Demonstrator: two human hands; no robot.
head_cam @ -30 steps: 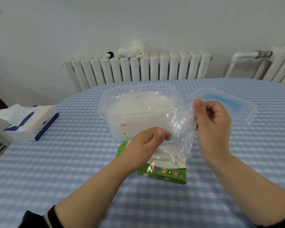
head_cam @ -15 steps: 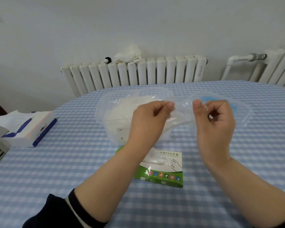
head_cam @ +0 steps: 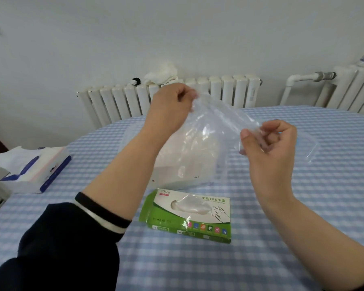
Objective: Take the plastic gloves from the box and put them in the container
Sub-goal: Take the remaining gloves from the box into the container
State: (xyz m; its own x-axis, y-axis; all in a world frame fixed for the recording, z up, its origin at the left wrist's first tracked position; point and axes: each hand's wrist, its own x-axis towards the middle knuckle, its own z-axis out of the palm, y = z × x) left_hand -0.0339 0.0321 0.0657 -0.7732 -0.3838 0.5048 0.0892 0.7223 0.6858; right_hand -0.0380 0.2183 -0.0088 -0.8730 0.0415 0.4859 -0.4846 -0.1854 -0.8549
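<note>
Glove (head_cam: pixel 216 122) pinched between both hands' fingertips

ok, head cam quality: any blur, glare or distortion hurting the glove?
Head view: soft, even light, no hard glare. The clear glove between the left hand and right hand is faint against the container. Wide-angle bending curves the radiator. The box print is readable.

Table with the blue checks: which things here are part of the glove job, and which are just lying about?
Part of the job:
- plastic glove, pinched by left hand and right hand
- green glove box
- clear container, already holding gloves
- container lid

Lying about:
- tissue pack
- white cloth on the radiator
</note>
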